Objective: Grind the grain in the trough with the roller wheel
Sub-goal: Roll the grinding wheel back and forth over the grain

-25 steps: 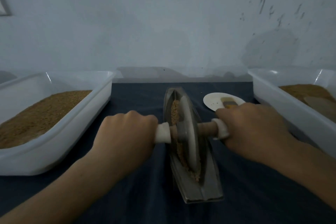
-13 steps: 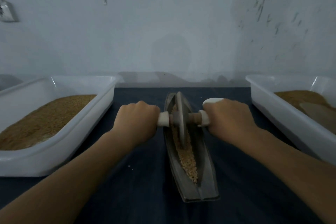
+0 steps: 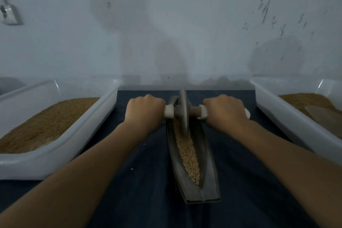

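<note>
Dark blue cloth (image 3: 148,200) steadies the long grey metal trough (image 3: 210,172) of pale grain (image 3: 187,152). We hold the grey disc roller wheel (image 3: 183,113) at its far end, left hand (image 3: 144,112) and right hand (image 3: 224,112) each apparently curled round an axle handle (image 3: 168,114) (balanced pressure either side).

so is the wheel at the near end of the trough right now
No, the roller wheel sits at the far end of the trough, with the grain lying uncovered along its near stretch.
</note>
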